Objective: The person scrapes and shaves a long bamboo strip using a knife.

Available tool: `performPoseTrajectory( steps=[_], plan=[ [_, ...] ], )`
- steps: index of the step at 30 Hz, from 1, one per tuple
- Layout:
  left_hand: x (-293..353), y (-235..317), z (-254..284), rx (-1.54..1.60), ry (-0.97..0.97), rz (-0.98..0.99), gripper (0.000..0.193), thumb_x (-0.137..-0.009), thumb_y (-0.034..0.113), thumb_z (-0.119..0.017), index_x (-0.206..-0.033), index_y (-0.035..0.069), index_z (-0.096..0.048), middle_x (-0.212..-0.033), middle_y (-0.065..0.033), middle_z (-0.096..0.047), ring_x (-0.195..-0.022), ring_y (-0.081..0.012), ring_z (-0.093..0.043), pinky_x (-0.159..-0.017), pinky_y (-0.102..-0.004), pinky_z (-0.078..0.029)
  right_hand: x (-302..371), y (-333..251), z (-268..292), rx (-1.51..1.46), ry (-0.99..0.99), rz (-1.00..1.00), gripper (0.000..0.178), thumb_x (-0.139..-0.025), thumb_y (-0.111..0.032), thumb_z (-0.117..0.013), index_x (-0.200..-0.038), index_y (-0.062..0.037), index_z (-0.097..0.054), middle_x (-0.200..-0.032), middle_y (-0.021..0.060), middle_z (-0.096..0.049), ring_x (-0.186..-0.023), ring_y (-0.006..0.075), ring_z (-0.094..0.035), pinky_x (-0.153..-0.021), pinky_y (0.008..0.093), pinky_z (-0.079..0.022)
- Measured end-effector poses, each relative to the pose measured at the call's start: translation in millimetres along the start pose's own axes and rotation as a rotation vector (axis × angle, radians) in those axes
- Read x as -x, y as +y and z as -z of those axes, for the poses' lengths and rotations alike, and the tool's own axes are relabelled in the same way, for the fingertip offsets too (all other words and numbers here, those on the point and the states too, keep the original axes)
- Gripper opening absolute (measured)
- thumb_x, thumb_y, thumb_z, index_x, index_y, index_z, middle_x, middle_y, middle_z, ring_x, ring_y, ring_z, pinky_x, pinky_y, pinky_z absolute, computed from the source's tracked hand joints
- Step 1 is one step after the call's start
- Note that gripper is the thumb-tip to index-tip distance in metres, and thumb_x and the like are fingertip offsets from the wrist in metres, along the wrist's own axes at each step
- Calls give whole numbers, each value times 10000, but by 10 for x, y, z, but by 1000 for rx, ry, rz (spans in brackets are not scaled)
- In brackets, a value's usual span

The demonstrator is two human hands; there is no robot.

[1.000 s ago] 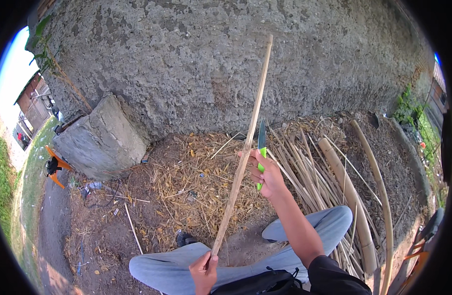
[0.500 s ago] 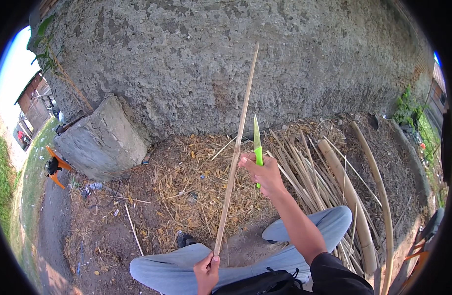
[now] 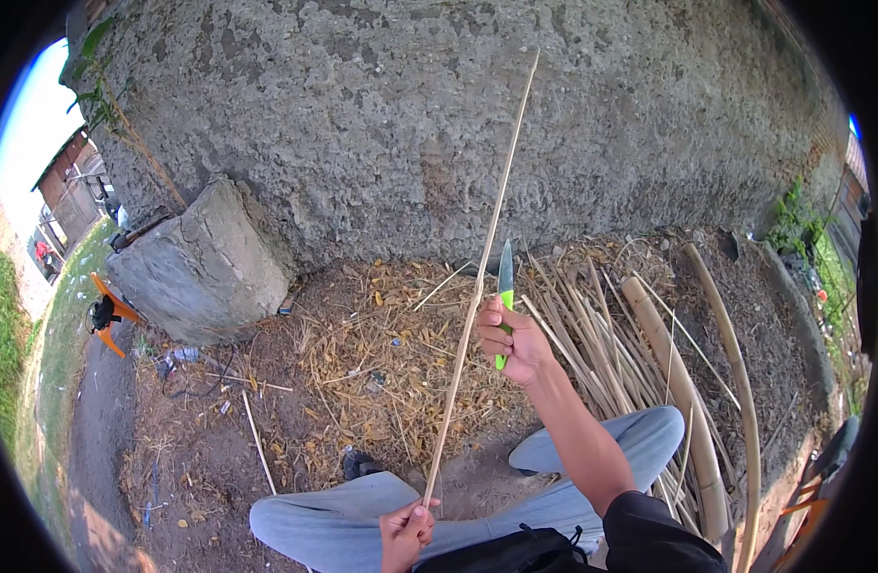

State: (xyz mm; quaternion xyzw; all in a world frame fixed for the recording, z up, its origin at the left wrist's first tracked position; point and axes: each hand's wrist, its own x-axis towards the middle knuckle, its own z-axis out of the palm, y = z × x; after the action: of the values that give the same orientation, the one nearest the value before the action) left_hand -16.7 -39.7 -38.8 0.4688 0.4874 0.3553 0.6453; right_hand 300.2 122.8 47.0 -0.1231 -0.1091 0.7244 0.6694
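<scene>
A long, thin bamboo strip (image 3: pixel 460 358) slants up from my lap, its narrow edge facing me and a knot partway along. Low in the view, my left hand (image 3: pixel 407 533) pinches the bottom end of the strip. My right hand (image 3: pixel 517 346) is closed round the bright green handle of a knife (image 3: pixel 506 275), with the blade pointing up. That hand is right beside the strip's middle; whether its fingers touch the strip I cannot tell. The far tip of the strip stands in front of the grey wall.
Split bamboo strips (image 3: pixel 592 339) lie in a pile to the right, beside a thick bamboo pole (image 3: pixel 673 368) and a curved pole (image 3: pixel 730 358). A rough wall (image 3: pixel 382 143) rises ahead. A concrete block (image 3: pixel 205 267) leans at the left. Straw and dry leaves (image 3: pixel 363 334) cover the ground.
The strip has turned from its broad face to its edge, and its far tip has shifted up and right. My right hand's fingers have curled in, and the knife sits slightly lower.
</scene>
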Motion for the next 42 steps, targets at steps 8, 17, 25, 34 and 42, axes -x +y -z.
performPoseTrajectory(
  steps=[8,17,25,34,42],
  plan=[
    [-105,61,46,386,-110,125,333,-1049,271,-494,-1194,2,-626,-662,-17,-514,-523,-136,-481,-487,-277,-366,235,-73,441,1674,489,308,450,-923,-432,-694,-1121,-30,-648,-874,34,-629,-503,118,-505,-453,272,-420],
    [-352,-232,50,195,-212,78,458,-1071,294,-466,-1235,-119,-576,-624,48,-389,-464,-44,-329,-429,-219,-294,924,267,356,1709,529,281,350,-966,-317,-658,-1049,15,-731,-771,90,-699,-586,92,-511,-534,305,-418],
    [-258,399,55,296,-286,396,504,-1093,332,-384,-1328,-99,-498,-625,49,-349,-475,-41,-328,-423,-225,-281,1125,656,376,1874,312,521,334,-939,-307,-672,-1124,-33,-716,-757,126,-713,-531,237,-645,-507,344,-485],
    [-201,443,-103,47,-152,267,518,-1093,360,-379,-1366,-66,-490,-667,38,-424,-487,-26,-349,-447,-223,-329,1130,877,278,2086,97,535,243,-918,-285,-678,-1075,-104,-720,-713,66,-697,-520,250,-645,-452,384,-483],
    [-244,471,-168,68,-137,260,414,-1090,287,-411,-1291,-39,-568,-669,41,-447,-481,-17,-351,-435,-210,-308,1106,1081,469,2055,-99,625,242,-865,-316,-739,-886,-75,-735,-673,53,-677,-511,240,-639,-425,364,-465]
  ],
)
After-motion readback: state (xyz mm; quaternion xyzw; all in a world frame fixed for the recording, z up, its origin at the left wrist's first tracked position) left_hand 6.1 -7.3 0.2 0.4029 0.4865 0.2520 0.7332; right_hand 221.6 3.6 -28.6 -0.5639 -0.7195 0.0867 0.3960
